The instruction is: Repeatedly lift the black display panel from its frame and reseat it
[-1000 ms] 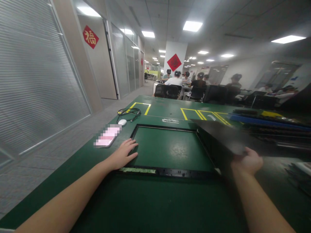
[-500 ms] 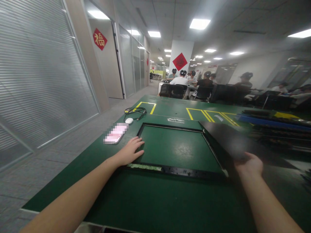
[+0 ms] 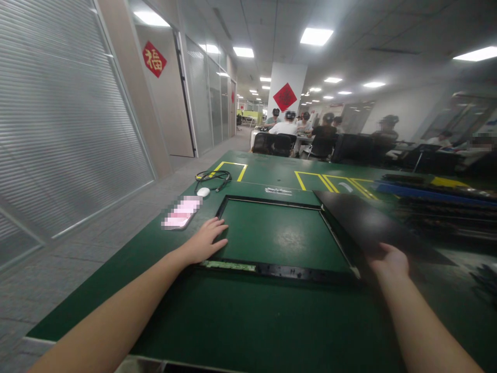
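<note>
Toward the left edge of the green table (image 3: 233,318), the spread left hand (image 3: 206,241) touches the black bezel (image 3: 295,271). Beyond its right side, the right hand (image 3: 391,265) pinches the dark panel (image 3: 351,213) by its near edge.

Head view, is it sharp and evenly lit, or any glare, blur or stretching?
Head view: ceiling lights glare white; the green table darkens nearest the camera; a pale patch inside the black frame may be reflection or wear. Head view, right side: the stacked parts look smeared, the right hand slightly soft. Head view, left: the door leans, perhaps from lens distortion.
</note>
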{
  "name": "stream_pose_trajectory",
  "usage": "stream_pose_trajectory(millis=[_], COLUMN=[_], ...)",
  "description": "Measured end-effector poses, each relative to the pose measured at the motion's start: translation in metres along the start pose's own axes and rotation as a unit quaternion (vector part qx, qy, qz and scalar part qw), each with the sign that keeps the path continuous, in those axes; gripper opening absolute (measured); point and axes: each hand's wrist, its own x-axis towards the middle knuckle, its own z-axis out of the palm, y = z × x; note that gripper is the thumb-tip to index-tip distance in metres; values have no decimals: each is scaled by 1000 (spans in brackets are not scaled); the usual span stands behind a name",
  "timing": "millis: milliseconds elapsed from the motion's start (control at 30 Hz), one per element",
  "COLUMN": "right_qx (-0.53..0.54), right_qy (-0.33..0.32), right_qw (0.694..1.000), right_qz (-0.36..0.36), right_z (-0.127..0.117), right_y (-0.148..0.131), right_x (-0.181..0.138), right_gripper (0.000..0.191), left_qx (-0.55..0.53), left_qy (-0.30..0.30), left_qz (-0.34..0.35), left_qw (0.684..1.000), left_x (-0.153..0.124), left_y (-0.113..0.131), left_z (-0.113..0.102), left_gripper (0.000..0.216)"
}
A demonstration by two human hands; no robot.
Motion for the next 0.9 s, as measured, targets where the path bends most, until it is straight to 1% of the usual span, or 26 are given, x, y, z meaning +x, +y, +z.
stream_pose_trajectory(millis=[200, 367, 500, 800, 900], right_qx=[11, 4, -11, 44, 55], right_qy=[11, -9, -9, 0, -3], right_qw=[1000, 1000, 1000, 999, 998], right_qz=[0, -13, -23, -5, -3], right_z=[-1, -2, -2, 4, 5], right_y=[3, 5, 6, 2, 2], right_x=[6, 11, 13, -3, -7], right_gripper=[28, 26, 23, 21, 23], left_qx=[10, 0, -2, 76, 79], left_qy=[-7, -4, -2, -23, -18], left_qz=[0, -1, 1, 8, 12], left_qw=[1000, 1000, 1000, 997, 997], left_x=[1, 1, 1, 1, 1], left_y=[-2, -2, -2, -4, -4], left_z=[1, 1, 1, 2, 2], left_gripper=[58, 61, 60, 58, 57])
